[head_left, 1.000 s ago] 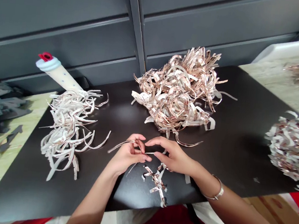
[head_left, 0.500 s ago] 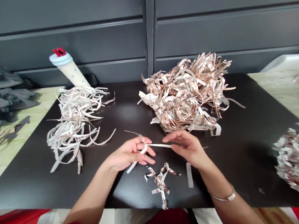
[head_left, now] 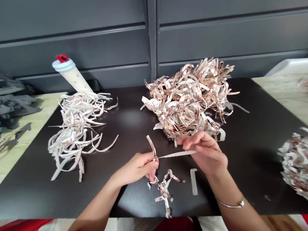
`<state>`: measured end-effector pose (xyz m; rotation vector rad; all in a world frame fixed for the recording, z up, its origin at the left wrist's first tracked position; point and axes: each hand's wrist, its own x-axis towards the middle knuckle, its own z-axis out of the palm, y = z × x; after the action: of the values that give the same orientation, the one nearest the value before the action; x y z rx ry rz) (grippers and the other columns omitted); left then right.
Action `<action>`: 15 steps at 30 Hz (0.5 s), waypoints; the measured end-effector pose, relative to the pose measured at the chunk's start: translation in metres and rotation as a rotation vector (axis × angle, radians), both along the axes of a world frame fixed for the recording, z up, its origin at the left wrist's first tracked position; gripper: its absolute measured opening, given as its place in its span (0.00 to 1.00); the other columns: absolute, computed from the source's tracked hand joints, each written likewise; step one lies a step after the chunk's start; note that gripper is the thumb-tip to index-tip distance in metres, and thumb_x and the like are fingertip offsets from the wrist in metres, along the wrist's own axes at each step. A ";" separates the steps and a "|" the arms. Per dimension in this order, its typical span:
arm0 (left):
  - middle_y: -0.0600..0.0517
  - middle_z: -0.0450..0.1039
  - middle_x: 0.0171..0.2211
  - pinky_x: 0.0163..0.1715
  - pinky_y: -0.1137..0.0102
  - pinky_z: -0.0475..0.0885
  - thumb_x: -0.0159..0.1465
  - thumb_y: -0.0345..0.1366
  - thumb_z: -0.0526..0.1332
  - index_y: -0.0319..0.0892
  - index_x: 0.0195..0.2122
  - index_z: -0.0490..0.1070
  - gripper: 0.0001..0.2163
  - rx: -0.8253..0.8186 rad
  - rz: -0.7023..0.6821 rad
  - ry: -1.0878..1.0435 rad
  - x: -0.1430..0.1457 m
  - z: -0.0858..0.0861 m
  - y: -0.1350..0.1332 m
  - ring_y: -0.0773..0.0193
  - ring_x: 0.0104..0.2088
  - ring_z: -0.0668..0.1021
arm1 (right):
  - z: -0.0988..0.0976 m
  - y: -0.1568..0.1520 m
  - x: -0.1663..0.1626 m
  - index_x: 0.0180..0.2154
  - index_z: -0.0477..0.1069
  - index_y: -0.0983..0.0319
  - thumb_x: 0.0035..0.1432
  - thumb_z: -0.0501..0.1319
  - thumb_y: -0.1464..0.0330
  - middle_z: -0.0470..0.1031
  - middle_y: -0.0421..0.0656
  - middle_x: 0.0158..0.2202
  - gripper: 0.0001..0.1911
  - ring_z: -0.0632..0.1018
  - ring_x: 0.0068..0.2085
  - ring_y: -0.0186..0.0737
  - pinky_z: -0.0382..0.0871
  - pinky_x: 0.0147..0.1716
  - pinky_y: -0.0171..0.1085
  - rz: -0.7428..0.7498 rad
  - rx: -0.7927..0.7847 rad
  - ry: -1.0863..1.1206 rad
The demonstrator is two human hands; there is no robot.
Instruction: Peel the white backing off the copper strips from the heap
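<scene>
My left hand is closed on a narrow shiny rose-gold strip, whose upper end sticks up past the fingers. A thin white strip stretches from those fingertips to my right hand, where thumb and fingers pinch its far end. The right fingertips are close to the front of a large tangled pile of rose-gold and white strips. Just below my hands, several short curled rose-gold pieces lie in a small cluster. A single white strip rests right of them.
A heap of thin white strips lies at the left of the black board. Behind it leans a pale tumbler with a red cap. More cut pieces are piled at the right edge, dark grey scraps at far left. A grey panel wall stands behind.
My left hand has turned over and its spread fingers have closed around the strip. My right hand has shifted slightly right, and the white strip between them now slants up toward it.
</scene>
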<state>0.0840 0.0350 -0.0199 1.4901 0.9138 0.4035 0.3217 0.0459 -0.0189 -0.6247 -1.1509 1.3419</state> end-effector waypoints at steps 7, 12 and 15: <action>0.50 0.76 0.31 0.33 0.73 0.67 0.63 0.30 0.54 0.39 0.33 0.73 0.08 0.541 0.114 0.323 0.009 0.001 -0.003 0.64 0.30 0.77 | -0.006 -0.005 -0.017 0.37 0.69 0.57 0.56 0.58 0.49 0.74 0.45 0.36 0.19 0.75 0.41 0.46 0.68 0.45 0.47 -0.108 0.210 -0.308; 0.54 0.71 0.25 0.26 0.74 0.62 0.59 0.28 0.57 0.41 0.31 0.69 0.03 0.544 0.096 0.375 0.011 -0.003 -0.008 0.66 0.25 0.72 | -0.022 -0.014 -0.054 0.31 0.68 0.60 0.52 0.66 0.57 0.71 0.43 0.30 0.14 0.71 0.35 0.42 0.66 0.37 0.41 -0.166 0.438 -0.785; 0.56 0.69 0.23 0.25 0.74 0.61 0.58 0.27 0.57 0.42 0.32 0.67 0.03 0.535 0.120 0.396 0.011 -0.001 -0.010 0.67 0.23 0.71 | -0.027 -0.015 -0.061 0.26 0.67 0.60 0.58 0.63 0.65 0.68 0.39 0.23 0.10 0.69 0.31 0.38 0.64 0.35 0.39 -0.157 0.445 -0.867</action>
<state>0.0949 0.0249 -0.0212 2.0570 1.2781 0.4726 0.2607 0.0309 -0.0457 -0.9724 -1.9712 0.6183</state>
